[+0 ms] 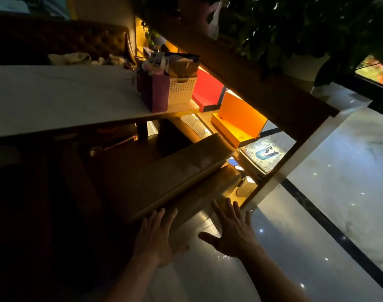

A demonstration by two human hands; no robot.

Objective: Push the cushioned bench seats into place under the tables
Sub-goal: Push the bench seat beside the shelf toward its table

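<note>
A tan cushioned bench seat [175, 171] lies at an angle, its far part under the white table [55, 99]. The bench's padded side [210, 190] faces me. My left hand [158, 236] is spread flat, fingertips at the near edge of the bench side. My right hand [232, 229] is also spread with fingers apart, just in front of the bench's near corner; I cannot tell if it touches. Neither hand holds anything.
A purple bag [155, 92] and a white basket [182, 89] stand on the table's right end. A lit wooden shelf unit [273, 101] with red and orange boxes and magazines [262, 155] flanks the bench on the right. Glossy floor [316, 225] spreads right; a tufted sofa [66, 40] sits behind the table.
</note>
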